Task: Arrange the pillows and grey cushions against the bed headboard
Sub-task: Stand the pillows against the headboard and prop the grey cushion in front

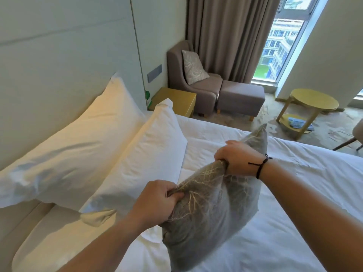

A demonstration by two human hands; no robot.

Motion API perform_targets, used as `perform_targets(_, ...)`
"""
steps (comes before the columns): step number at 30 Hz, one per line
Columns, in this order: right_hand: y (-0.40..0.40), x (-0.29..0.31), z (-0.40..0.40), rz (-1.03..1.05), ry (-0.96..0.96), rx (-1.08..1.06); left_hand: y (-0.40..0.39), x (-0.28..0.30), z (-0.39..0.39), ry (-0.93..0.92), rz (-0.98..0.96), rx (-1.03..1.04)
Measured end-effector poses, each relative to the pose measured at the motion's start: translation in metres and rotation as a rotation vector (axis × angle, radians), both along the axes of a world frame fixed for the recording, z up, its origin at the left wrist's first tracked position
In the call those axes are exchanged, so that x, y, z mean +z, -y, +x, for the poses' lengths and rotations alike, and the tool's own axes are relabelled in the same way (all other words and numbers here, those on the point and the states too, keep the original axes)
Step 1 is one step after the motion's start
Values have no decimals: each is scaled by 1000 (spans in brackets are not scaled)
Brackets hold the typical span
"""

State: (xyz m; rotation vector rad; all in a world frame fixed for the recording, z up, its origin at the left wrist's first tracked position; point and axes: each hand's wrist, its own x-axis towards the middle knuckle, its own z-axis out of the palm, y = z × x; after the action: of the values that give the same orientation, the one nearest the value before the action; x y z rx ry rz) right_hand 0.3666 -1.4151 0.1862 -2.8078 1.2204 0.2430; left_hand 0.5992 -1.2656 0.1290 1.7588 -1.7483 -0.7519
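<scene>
Grey cushion: gripped at top edge by left hand and right hand; stand upright at ten o'clock, against front pillow.

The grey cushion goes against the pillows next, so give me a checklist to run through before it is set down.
1. Left hand grips the grey cushion at its top edge: ok.
2. Right hand grips the same edge further along: ok.
3. Two white pillows lean on the headboard, front pillow overlapping the back one: ok.
4. Bare sheet in front of the pillows for the cushion: ok.
5. Second grey cushion lies on the armchair, not on the bed: not ok.
6. Cushion's lower edge clear of the bed: cannot tell.
</scene>
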Motion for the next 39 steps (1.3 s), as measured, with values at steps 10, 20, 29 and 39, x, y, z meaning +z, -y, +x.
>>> perform_targets(10,48,-36,188,143,-15,-291,96,-20,105,129,199,-159)
perform_targets(20,25,-165,304,395,155,-537,72,-151,268,220,511,181)
perform_targets(29,23,-174,286,345,161,-562,60,-170,264,240,510,221)
perform_targets(39,8,-165,274,359,252,-479,41,-140,266,245,418,253)
